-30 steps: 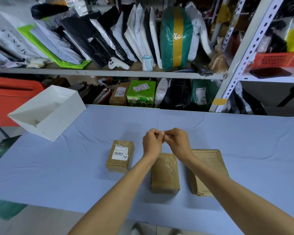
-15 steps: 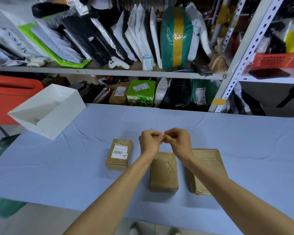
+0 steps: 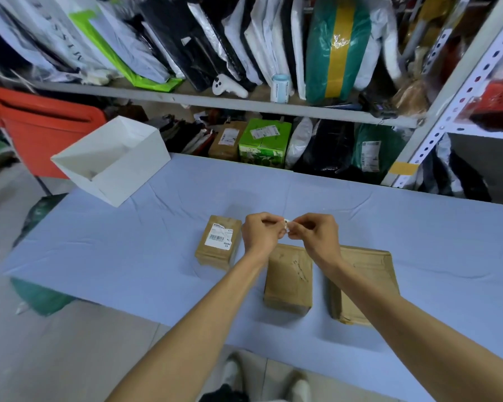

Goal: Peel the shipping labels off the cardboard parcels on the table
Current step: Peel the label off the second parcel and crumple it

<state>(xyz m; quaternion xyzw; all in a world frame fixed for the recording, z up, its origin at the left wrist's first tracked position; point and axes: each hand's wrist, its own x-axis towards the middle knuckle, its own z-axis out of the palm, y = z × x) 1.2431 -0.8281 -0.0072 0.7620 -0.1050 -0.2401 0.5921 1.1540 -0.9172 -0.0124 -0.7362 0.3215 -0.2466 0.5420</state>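
Observation:
Three brown cardboard parcels lie on the blue table [image 3: 114,250]. The left parcel [image 3: 215,258] carries a white shipping label [image 3: 221,239] with a barcode and a torn top corner. The middle parcel [image 3: 289,278] and the right parcel [image 3: 366,282] show bare cardboard tops. Above the middle parcel's far end, my left hand [image 3: 260,235] and my right hand [image 3: 317,235] meet fingertip to fingertip. Both pinch a small crumpled white label scrap [image 3: 287,227] between them, held in the air.
An open white box [image 3: 111,166] stands tilted at the table's far left. Behind the table, metal shelves [image 3: 244,101] hold mailer bags, a green wrapped bundle and small boxes. An orange bin [image 3: 44,126] stands at the left. The table's near edge runs below the parcels.
Both hands have stayed together over the middle parcel, working the white scrap between the fingertips. The scrap now shows more plainly. The parcels have not moved.

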